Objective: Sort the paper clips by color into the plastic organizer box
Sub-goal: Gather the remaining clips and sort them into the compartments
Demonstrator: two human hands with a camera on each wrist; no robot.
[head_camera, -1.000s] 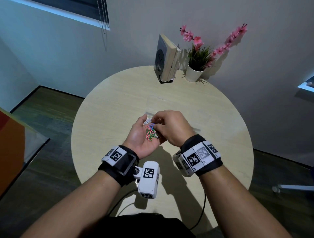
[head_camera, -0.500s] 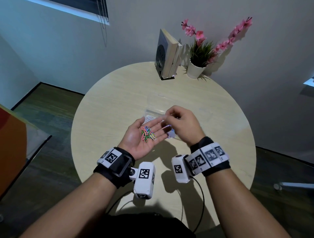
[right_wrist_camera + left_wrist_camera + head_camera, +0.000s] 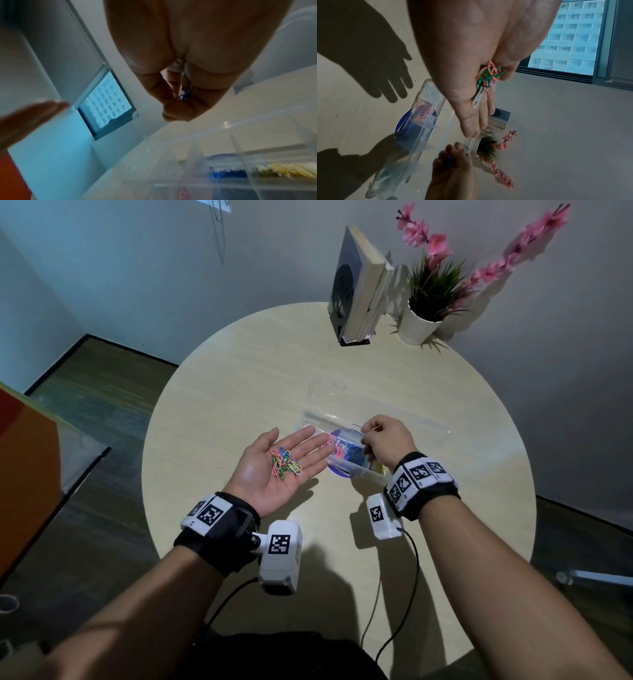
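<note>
My left hand [image 3: 274,467] lies palm up with straight fingers, and a tangle of coloured paper clips [image 3: 286,464] rests on the palm; the same clips [image 3: 488,79] show in the left wrist view. My right hand [image 3: 385,440] hovers over the clear plastic organizer box [image 3: 404,477] and pinches a blue paper clip [image 3: 183,94] between thumb and fingers. The box compartments hold pink clips [image 3: 334,448], blue clips [image 3: 226,173] and yellow clips [image 3: 283,169]. A white clip [image 3: 478,98] lies along my left fingers.
The box sits mid-table on the round wooden table [image 3: 239,378] over a blue disc [image 3: 400,125]. Upright books [image 3: 358,292] and a potted plant with pink flowers [image 3: 431,299] stand at the far edge. An orange object [image 3: 24,460] is left of the table.
My right hand left the pile on my left palm and moved right and forward over the box, carrying a blue clip. My left hand opened flatter and stayed palm up.
</note>
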